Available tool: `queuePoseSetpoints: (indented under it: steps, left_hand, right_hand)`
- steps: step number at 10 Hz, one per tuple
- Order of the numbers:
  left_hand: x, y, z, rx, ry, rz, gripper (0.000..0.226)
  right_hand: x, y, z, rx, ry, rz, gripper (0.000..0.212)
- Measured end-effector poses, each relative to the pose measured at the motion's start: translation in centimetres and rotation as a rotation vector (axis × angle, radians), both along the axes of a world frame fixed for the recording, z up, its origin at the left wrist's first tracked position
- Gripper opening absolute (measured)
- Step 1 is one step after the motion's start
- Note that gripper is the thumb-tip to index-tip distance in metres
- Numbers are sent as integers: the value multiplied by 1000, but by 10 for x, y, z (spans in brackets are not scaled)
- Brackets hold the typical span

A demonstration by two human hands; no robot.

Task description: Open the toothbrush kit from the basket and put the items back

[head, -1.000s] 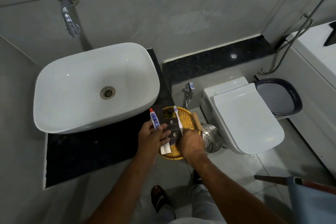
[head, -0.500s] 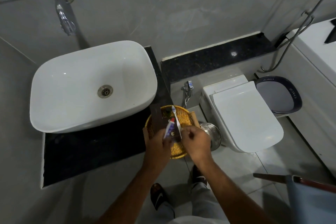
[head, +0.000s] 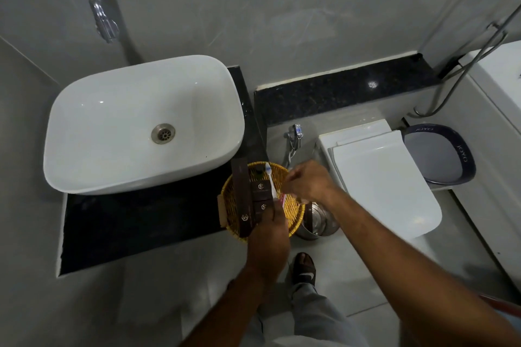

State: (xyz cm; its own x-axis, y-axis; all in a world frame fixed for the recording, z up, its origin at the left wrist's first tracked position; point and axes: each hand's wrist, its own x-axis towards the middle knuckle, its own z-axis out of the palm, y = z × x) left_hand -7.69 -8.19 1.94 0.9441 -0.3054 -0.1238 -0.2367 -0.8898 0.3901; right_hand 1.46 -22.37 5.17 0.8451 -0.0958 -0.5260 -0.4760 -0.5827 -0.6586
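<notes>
I read this as the putting-back step. My left hand (head: 267, 236) is over the near rim of the basket (head: 294, 213), which sits at the right end of the dark counter (head: 141, 222) beside the sink (head: 141, 121). Its fingers look curled around the lower end of the toothbrush (head: 270, 180), whose bristle head points away from me across the dark packets (head: 259, 194) lying in the basket. A bit of pink, perhaps the toothpaste tube (head: 282, 200), shows just beside the handle; I cannot tell what it is for sure. My right hand (head: 308, 184) hovers over the basket's right edge, fingers loosely bent, and I cannot tell if it pinches anything. A long dark box (head: 242, 197) leans across the left rim. Next I would lay the toothbrush flat among the packets and let go.
</notes>
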Motion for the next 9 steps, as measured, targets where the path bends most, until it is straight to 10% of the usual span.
queuePoseSetpoints:
  steps: [4, 9]
  left_hand:
    - [17, 24, -24, 79, -54, -5, 45]
    - [40, 45, -18, 76, -135, 18, 65]
  right_hand:
    - [38, -3, -29, -343, -91, 577, 16]
    - [16, -7, -37, -357, -416, 468, 23]
